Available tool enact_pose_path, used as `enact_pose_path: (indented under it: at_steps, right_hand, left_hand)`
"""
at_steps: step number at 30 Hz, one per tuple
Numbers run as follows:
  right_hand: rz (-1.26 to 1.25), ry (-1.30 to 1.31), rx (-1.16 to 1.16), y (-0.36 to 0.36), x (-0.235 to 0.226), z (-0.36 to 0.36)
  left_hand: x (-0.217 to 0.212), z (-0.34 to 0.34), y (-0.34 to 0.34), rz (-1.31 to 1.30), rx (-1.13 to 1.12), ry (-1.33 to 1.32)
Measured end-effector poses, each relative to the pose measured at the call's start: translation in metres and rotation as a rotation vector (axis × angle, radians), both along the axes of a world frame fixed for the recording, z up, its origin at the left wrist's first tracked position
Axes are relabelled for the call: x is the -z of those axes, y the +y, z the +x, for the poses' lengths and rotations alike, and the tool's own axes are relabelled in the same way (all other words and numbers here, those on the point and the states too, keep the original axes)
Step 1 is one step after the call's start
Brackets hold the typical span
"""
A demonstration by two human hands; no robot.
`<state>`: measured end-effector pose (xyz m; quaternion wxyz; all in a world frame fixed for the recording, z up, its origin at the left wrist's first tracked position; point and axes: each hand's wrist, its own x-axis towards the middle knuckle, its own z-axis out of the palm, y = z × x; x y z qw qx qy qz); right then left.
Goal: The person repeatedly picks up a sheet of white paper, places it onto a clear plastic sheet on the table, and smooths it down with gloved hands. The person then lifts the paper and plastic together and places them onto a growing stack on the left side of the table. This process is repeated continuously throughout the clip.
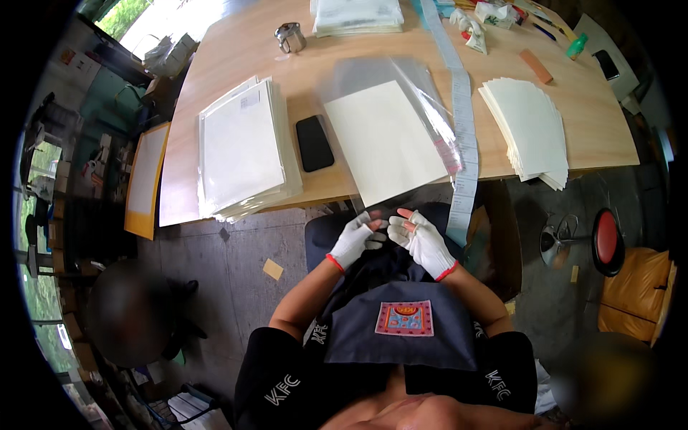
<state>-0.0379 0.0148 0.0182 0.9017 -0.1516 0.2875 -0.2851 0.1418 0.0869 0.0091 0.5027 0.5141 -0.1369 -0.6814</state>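
My left hand (352,242) and my right hand (421,242), in white gloves with red cuffs and bare fingertips, are close together just off the table's front edge. Their fingers are bent inward, thumb close to forefinger on each; whatever may be between them cannot be made out. Just beyond lies a cream sheet (387,140) with a clear plastic sleeve (423,93) around or under it, its near end reaching past the table edge. A stack of sleeved sheets (244,147) lies to the left, a black phone (315,143) beside it. Fanned cream sheets (527,129) lie to the right.
A long printed paper strip (464,136) runs down the table and hangs over its edge. Farther back are a metal cup (289,37), a white stack (357,16), a brown block (536,66) and a green bottle (576,46). A red-seated stool (608,242) stands right.
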Motion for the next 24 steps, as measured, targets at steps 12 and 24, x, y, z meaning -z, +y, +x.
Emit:
enact_pose_path:
  at_steps: [12, 24]
  right_hand:
    - [-1.791, 0.938, -0.303, -0.013, -0.036, 0.048]
    - [-0.893, 0.508, -0.262, -0.036, -0.049, 0.024]
  left_hand:
    - [-0.009, 0.025, 0.014, -0.015, -0.086, -0.225]
    - [-0.007, 0.027, 0.011, -0.053, -0.257, -0.074]
